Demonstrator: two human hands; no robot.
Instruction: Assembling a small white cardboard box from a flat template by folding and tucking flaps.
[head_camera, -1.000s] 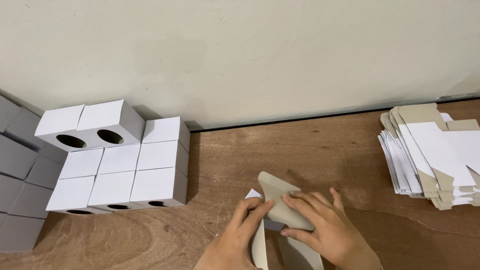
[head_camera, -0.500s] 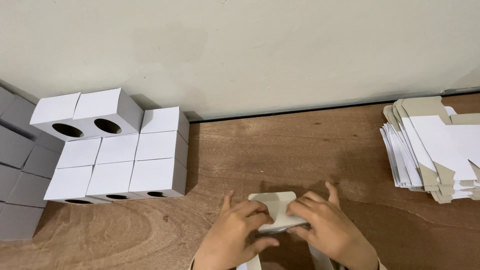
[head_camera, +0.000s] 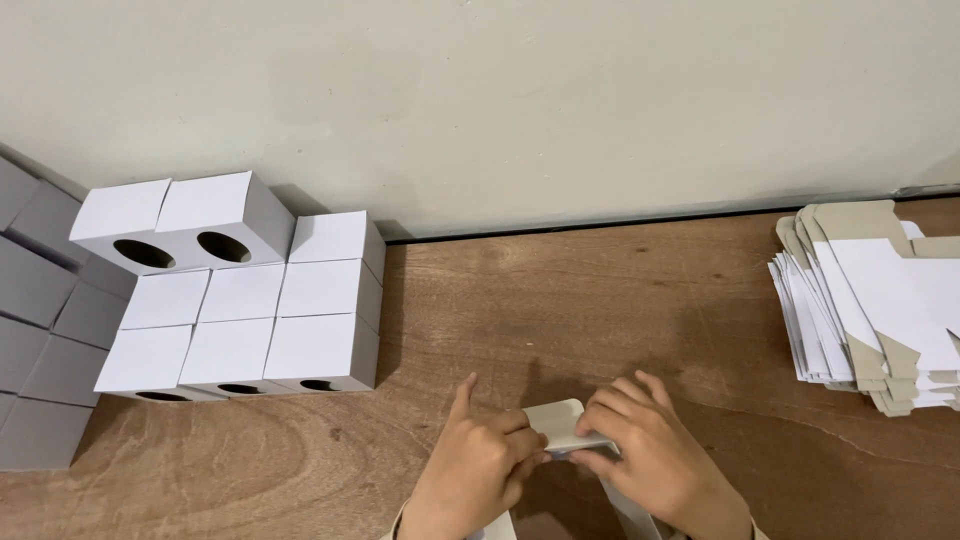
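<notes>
Left hand (head_camera: 478, 470): gripping near side of carton flap (head_camera: 560, 426), index finger raised.
Right hand (head_camera: 650, 455): fingers pressed onto same flap.
Carton: low centre, on wooden table (head_camera: 600, 310).
Folded boxes (head_camera: 240, 290): stacked far left.
Flat blanks (head_camera: 880, 300): piled right.

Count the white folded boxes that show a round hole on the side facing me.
5: two boxes on top of the stack, three along its bottom row. Middle rows may hide more holes.
</notes>
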